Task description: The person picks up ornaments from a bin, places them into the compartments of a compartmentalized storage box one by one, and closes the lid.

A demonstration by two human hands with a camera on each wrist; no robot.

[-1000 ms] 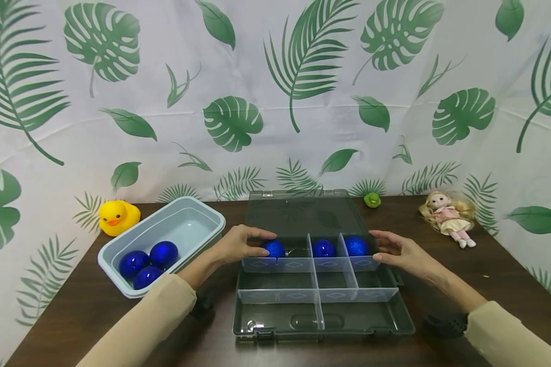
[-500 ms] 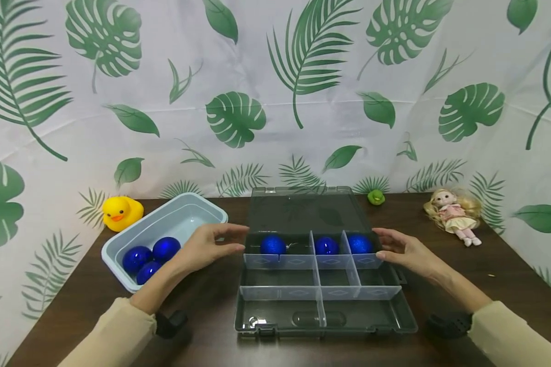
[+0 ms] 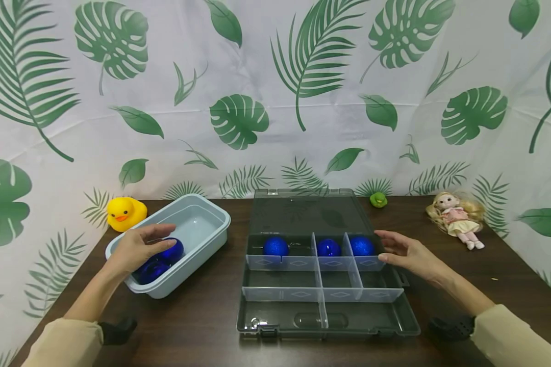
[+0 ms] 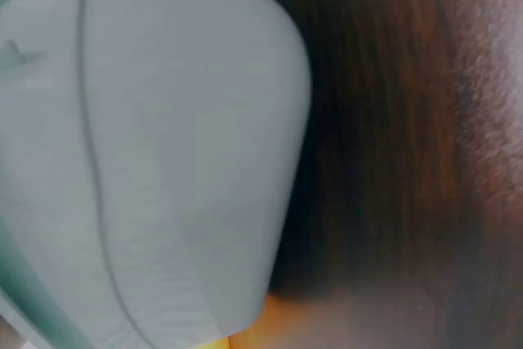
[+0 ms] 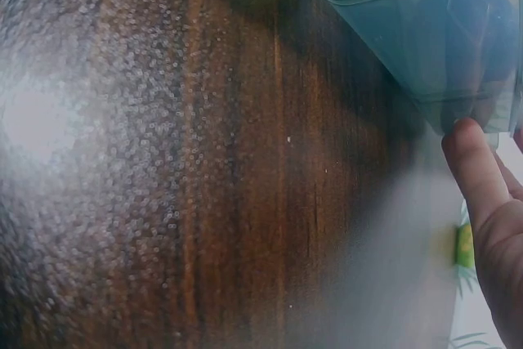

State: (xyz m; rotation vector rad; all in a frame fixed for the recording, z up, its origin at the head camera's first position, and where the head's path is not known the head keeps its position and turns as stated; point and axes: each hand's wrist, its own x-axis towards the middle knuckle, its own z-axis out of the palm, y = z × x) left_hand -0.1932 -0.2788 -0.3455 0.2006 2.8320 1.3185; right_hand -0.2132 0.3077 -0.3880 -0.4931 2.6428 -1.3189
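Observation:
Over the left part of a light blue plastic tub (image 3: 197,262), my left hand (image 3: 135,250) reaches with thumb and fingers apart. Glossy blue balls (image 3: 173,252) lie under it, partly hidden by the hand. The tub's outer wall (image 4: 196,145) fills much of the left wrist view. A smoky clear divider box (image 3: 280,322) lies with its lid folded back. Its back row holds a glittery blue ball (image 3: 275,247), a shiny one (image 3: 329,248) and another glittery one (image 3: 362,246). My right hand (image 3: 410,257) is at the box's right side, thumb (image 5: 472,153) against the wall.
A yellow rubber duck (image 3: 126,214) stands behind the tub's left end. Behind the box are a small green duck (image 3: 378,200) and, farther right, a doll (image 3: 456,219). A leaf-patterned cloth (image 3: 257,61) hangs behind the dark wooden table (image 3: 202,326).
My left hand has let go of the glittery ball in the box's back left compartment and moved left to above the balls in the tub. My right hand has stayed by the box.

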